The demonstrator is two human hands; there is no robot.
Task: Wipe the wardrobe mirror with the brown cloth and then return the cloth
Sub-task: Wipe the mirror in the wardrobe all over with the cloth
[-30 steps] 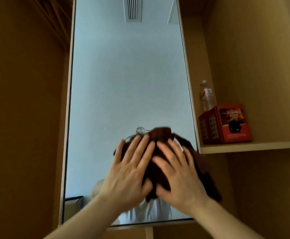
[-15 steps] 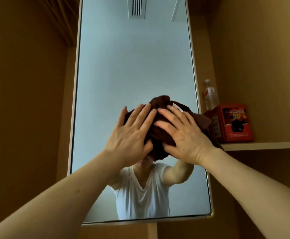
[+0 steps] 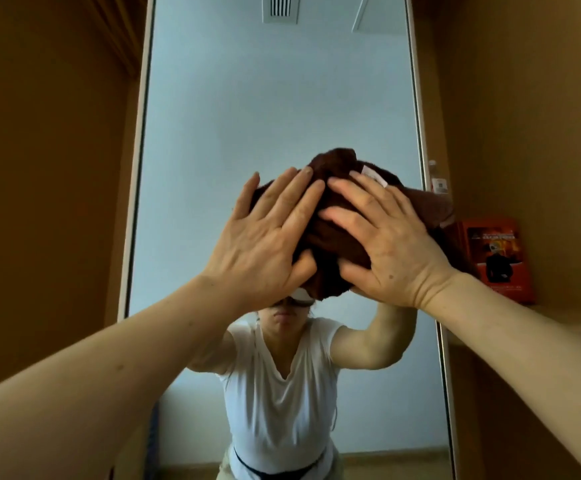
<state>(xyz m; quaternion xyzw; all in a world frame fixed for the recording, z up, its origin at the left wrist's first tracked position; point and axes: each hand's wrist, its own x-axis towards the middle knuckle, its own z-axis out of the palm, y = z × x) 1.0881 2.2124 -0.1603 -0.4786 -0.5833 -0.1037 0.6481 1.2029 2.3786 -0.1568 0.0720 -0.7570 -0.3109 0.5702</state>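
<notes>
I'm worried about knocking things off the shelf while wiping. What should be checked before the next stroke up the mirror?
1. Left hand flat on the brown cloth: ok.
2. Right hand flat on it: ok.
3. Cloth pressed against the mirror: ok.
4. Glass above the cloth free of obstacles: ok.
5. Cloth's right end clear of the red box and bottle: cannot tell; it overhangs the mirror's right edge toward them.
6. Streaks on the glass: cannot tell.
</notes>
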